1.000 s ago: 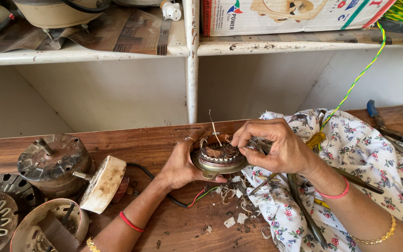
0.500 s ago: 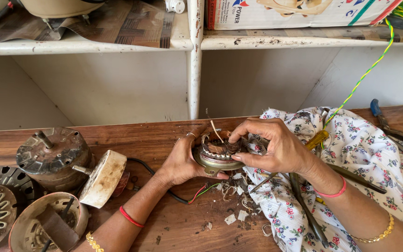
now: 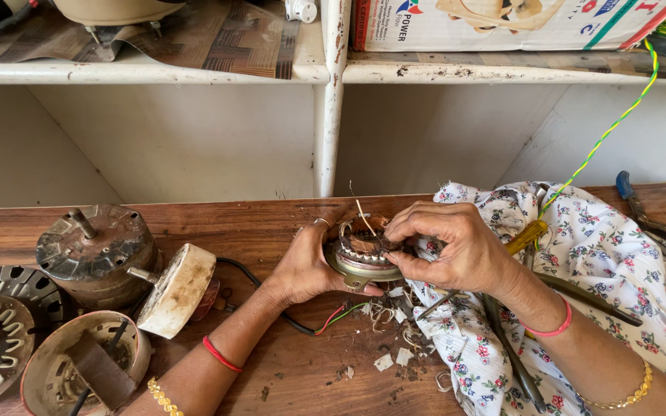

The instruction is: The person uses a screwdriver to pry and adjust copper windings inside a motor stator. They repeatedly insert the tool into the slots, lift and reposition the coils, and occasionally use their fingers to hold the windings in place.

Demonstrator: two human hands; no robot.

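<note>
Left hand (image 3: 308,266) cups the motor stator (image 3: 364,254); right hand (image 3: 449,246) pinches its windings.

The small round motor stator (image 3: 365,254) sits up off the counter (image 3: 287,231), just left of the flowered cloth (image 3: 580,254) — a dull metal disc with a rim around its edge, tilted a little toward the camera. On top sits a ring of reddish-brown copper winding, frayed, with pale loose strands poking upward from it. Scraps of whitish insulation (image 3: 395,358) lie scattered on the counter just below it, along the cloth's left edge. Thin red and green wires (image 3: 341,314) trail out from under the disc, running down and away from the cloth — they join a black cable further left.
</note>
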